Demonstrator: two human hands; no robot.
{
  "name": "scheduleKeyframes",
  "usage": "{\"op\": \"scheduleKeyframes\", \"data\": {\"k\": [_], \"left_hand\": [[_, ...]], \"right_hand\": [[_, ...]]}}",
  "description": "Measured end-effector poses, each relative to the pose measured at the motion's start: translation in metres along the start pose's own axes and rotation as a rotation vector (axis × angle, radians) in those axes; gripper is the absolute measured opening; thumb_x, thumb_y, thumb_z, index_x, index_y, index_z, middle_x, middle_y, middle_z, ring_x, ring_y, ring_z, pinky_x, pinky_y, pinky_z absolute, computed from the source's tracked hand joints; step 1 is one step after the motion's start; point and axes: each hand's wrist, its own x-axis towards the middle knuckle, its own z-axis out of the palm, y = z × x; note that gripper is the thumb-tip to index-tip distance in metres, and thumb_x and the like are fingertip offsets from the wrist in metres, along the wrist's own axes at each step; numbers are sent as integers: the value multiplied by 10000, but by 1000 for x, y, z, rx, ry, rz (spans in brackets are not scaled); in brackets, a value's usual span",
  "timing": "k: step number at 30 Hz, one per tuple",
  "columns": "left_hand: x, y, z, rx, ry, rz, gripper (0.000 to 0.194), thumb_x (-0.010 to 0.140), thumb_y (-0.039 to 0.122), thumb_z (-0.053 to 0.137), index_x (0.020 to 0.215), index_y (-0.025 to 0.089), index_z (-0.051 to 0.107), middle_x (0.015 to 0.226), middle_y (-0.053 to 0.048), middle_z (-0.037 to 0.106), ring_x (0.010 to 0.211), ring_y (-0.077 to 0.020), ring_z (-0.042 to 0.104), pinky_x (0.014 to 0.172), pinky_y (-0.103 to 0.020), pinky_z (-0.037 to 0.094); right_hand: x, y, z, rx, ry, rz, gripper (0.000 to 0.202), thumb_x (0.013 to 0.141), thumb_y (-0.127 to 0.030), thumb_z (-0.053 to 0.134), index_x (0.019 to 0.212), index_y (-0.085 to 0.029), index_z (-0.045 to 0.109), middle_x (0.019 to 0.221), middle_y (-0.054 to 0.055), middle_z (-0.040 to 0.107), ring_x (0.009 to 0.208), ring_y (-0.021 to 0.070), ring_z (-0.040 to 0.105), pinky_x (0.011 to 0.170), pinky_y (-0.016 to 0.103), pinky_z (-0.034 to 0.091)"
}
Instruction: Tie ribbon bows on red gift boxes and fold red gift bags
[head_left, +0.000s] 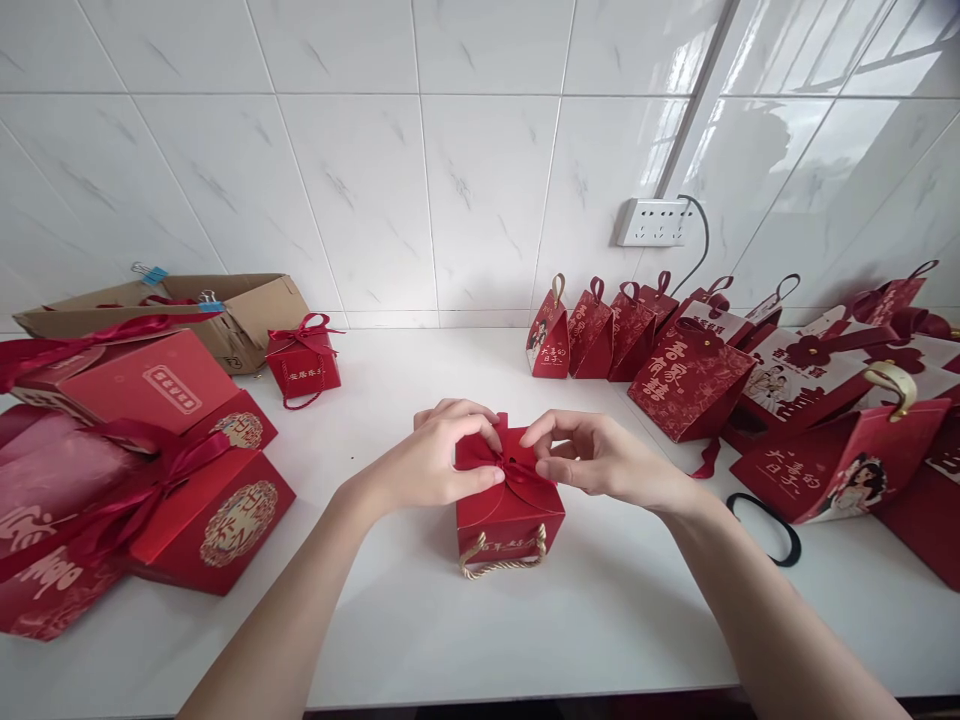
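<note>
A small red gift box [510, 515] stands upright on the white table, a gold rope handle [504, 568] hanging down its front. Across its top runs a red ribbon [517, 462], gathered at the middle. My left hand [442, 455] is at the upper left of the box, thumb and fingers curved towards each other at the ribbon's left part. On the right side, my right hand [592, 452] has its thumb and index finger bent close together at the ribbon's right part. The ribbon between the fingertips is partly hidden and small.
Red boxes with ribbons [217, 510] crowd the left side, before an open cardboard box [262, 310]. A small red box [306, 365] stands at the back left. Red handled boxes [690, 380] fill the right, with a black loop [787, 545] beside them.
</note>
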Motion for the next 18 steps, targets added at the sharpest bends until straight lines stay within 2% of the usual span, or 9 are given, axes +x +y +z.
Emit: {"op": "scheduleKeyframes", "data": {"k": [5, 7, 10, 12, 14, 15, 16, 18], "left_hand": [[0, 0, 1, -14, -9, -3, 177, 798, 409, 589, 892, 259, 590, 1263, -16, 520, 1258, -267, 395, 1080, -490, 264], [-1, -2, 0, -48, 1, 6, 238, 781, 417, 612, 966, 269, 590, 1315, -19, 482, 1272, -266, 382, 1071, -464, 282], [-3, -5, -7, -145, 106, 1, 445, 768, 474, 611, 1163, 294, 514, 1373, -29, 422, 1281, -265, 363, 1021, -407, 334], [-5, -8, -15, -203, 229, -43, 379, 790, 507, 552, 1064, 245, 540, 1210, -46, 531, 1150, -247, 464, 926, -363, 382], [-8, -9, -24, -245, 258, -127, 348, 811, 529, 490, 766, 188, 543, 855, -34, 595, 863, -200, 547, 781, -322, 405], [-9, -10, -28, -269, 193, -179, 410, 815, 549, 468, 649, 176, 510, 712, -24, 568, 728, -173, 537, 713, -309, 401], [-10, -10, -31, -298, 70, -226, 471, 817, 574, 451, 576, 171, 493, 617, -18, 543, 631, -154, 515, 661, -303, 396], [-12, -10, -33, -362, -241, -283, 533, 812, 620, 443, 547, 164, 518, 536, -22, 548, 537, -140, 503, 600, -294, 394]], "right_hand": [[1, 2, -1, -93, 17, -72, 171, 766, -267, 670, 892, -168, 609, 889, 32, 568, 700, 98, 489, 559, 226, 387], [1, 2, -2, -92, 29, -45, 236, 753, -319, 694, 916, -180, 593, 888, 21, 556, 645, 79, 456, 522, 217, 357], [0, 1, -5, -85, 134, 80, 353, 759, -510, 658, 844, -193, 529, 685, -37, 462, 518, 55, 327, 436, 205, 224], [0, 0, -7, -131, 176, 176, 464, 756, -627, 591, 694, -185, 463, 576, -62, 356, 477, 50, 261, 425, 214, 161], [-1, 0, -9, -189, 135, 253, 557, 749, -686, 544, 569, -178, 402, 516, -70, 283, 446, 41, 214, 423, 230, 133], [-1, 1, -9, -210, 95, 282, 585, 748, -698, 531, 526, -176, 389, 490, -72, 260, 432, 38, 198, 423, 238, 125], [-2, 1, -9, -222, 53, 305, 600, 748, -700, 527, 494, -174, 390, 465, -75, 241, 420, 36, 186, 422, 245, 120], [-2, 0, -8, -227, -17, 328, 592, 753, -681, 541, 476, -170, 428, 431, -77, 230, 404, 37, 187, 418, 254, 120]]}}
